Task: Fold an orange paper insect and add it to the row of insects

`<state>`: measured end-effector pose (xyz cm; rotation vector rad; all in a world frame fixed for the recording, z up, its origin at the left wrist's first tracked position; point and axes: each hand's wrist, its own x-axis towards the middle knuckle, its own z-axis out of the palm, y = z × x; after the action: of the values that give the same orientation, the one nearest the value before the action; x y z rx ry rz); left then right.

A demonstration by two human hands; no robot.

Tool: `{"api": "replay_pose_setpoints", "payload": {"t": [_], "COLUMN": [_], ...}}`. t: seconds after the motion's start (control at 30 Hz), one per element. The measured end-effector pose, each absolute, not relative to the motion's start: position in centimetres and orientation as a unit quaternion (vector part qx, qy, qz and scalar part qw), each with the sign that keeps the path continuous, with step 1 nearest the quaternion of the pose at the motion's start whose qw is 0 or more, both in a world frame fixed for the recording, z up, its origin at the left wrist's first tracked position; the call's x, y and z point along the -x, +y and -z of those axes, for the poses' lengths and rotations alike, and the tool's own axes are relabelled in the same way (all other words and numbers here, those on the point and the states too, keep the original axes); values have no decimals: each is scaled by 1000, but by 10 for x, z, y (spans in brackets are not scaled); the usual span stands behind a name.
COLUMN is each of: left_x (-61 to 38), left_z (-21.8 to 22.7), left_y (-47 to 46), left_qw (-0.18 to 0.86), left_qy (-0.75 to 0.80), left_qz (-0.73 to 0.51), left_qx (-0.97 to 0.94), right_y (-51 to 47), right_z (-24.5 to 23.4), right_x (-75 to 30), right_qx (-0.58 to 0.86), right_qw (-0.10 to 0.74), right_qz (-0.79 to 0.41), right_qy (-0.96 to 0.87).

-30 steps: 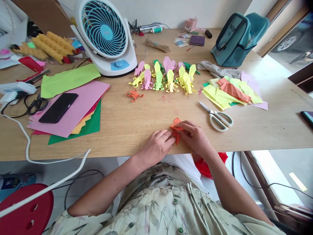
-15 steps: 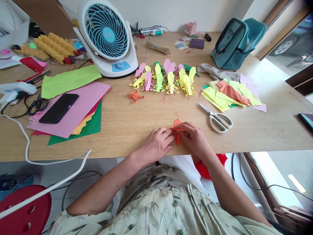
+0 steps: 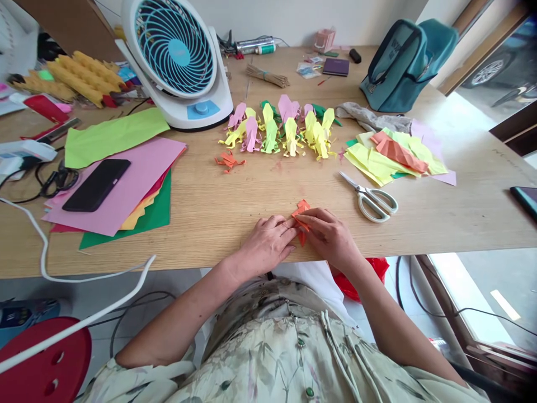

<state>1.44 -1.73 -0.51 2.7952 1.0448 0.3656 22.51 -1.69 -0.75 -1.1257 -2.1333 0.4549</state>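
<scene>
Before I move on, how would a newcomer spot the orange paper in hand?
At the near side of the wooden table are the left hand and right hand. Between them is the folded orange paper; unlike the orange figure and orange sheet farther back, it is being held.

Tabletop (image 3: 210,207) is wood, smooth, fine grain showing, soft sheen toward the right; orange piece (image 3: 302,206) is paper, matt, sharply creased; folded figures (image 3: 271,137) are matt paper too; pink sheet (image 3: 145,159) is matt, flat paper; scissors have smooth metal blades (image 3: 348,181) and pale, plastic-looking handles (image 3: 393,202); fan base (image 3: 178,116) looks like smooth white plastic; backpack (image 3: 388,87) is matt cloth; grey cloth (image 3: 371,118) looks rough, crumpled; stool (image 3: 29,352) looks like smooth red plastic; red bag (image 3: 380,271) is thin, shiny plastic
</scene>
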Motion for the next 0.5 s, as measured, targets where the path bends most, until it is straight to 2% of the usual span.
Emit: {"api": "replay_pose_setpoints", "payload": {"t": [0.5], "left_x": [-14], "left_z": [4], "left_y": [-18], "left_qw": [59], "left_qy": [349], "left_qz": [-120], "left_qx": [-928], "right_y": [-30], "right_z": [9], "right_x": [-223], "right_qx": [451], "right_qw": [338], "right_qz": [-120], "right_qy": [-817]}}
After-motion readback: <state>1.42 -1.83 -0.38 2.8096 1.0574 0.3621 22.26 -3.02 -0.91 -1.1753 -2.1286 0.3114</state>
